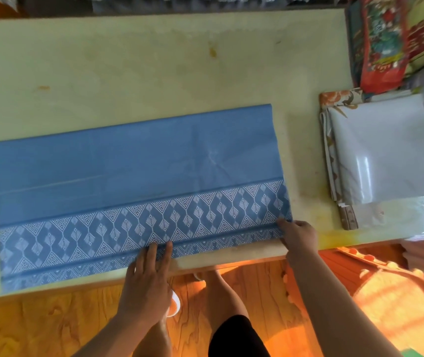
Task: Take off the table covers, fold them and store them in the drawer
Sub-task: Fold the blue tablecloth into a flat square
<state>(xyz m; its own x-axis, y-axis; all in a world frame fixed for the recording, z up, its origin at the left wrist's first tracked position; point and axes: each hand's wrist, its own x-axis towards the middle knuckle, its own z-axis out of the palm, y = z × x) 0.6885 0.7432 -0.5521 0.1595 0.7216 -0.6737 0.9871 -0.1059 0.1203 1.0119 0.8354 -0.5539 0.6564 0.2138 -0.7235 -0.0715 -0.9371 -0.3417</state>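
Observation:
A blue table cover with a white patterned border lies folded into a long strip on the pale table, its near edge along the table's front. My left hand rests flat on the cover's near edge, fingers straight. My right hand pinches the cover's near right corner. A second folded cover, white side up with a floral underside showing, lies at the table's right end.
Colourful packaged items are stacked at the far right of the table. An orange woven chair stands at the lower right. My legs and the wooden floor show below the table's front edge.

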